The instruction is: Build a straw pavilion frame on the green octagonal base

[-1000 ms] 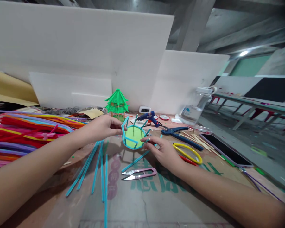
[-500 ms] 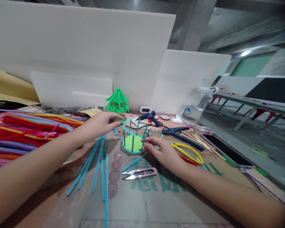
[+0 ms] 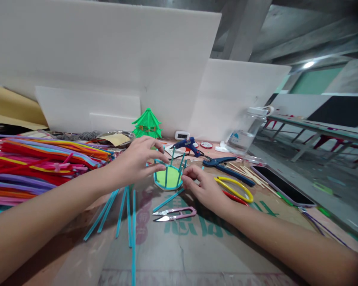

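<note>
A small round craft [image 3: 170,177] stands on the table, with a yellow-green base edged in light blue and several thin blue posts upright around it. My left hand [image 3: 139,159] reaches over its left side, thumb and fingers apart, covering some of the posts. At the right edge of the base, my right hand [image 3: 201,186] has thumb and forefinger brought together beside a post; what lies between them is hidden. Pink-handled thread snips [image 3: 180,214] lie in front of the craft. A loose blue strip [image 3: 168,200] runs just behind the snips.
Blue pipe cleaners [image 3: 129,218] lie left of centre, near a colourful pipe cleaner pile [image 3: 32,167]. Behind are a green tree model [image 3: 147,123], a glue gun [image 3: 185,145] and a small digital display [image 3: 181,135]. Rightward are blue cutters [image 3: 226,169], yellow-handled pliers [image 3: 235,188], a phone [image 3: 282,184] and a bottle [image 3: 246,129].
My left hand has moved right and toward me, over the craft's left posts and upper blue edging. My right hand stays beside the craft, with its fingers slightly shifted.
</note>
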A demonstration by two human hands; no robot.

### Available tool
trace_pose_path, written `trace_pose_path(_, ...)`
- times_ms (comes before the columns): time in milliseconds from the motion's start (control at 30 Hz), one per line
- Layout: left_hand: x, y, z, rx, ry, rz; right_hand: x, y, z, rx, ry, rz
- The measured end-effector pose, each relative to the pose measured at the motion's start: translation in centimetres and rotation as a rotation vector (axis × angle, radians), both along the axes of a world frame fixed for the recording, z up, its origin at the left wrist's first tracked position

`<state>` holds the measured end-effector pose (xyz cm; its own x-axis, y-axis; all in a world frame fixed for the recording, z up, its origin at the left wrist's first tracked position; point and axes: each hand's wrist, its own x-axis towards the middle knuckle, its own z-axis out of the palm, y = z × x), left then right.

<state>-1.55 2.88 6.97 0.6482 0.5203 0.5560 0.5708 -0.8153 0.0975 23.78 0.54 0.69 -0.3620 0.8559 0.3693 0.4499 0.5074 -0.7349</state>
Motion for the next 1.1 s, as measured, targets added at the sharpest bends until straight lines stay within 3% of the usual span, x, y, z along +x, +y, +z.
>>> trace_pose_path(500, 1.1, -0.2, -1.3, -0.089, -0.149, -0.041, -0.2, -0.2, -0.1, -0.023, 0.004, 0.021)
trace_pose_path(700, 0.9, 0.2, -1.9, 0.024, -0.145, -0.004, -0.2, -0.3, 0.2, -0.029, -0.019, 0.009)
trace_pose_path(900, 1.1, -0.5, -1.8, 0.236, -0.074, 0.046, -0.1, -0.3, 0.2, -0.023, -0.037, 0.018)
trace_pose_path(1100, 1.3, -0.5, -1.5, 0.144, -0.14, 0.002, 0.0, -0.3, 0.1, -0.029, -0.045, 0.035)
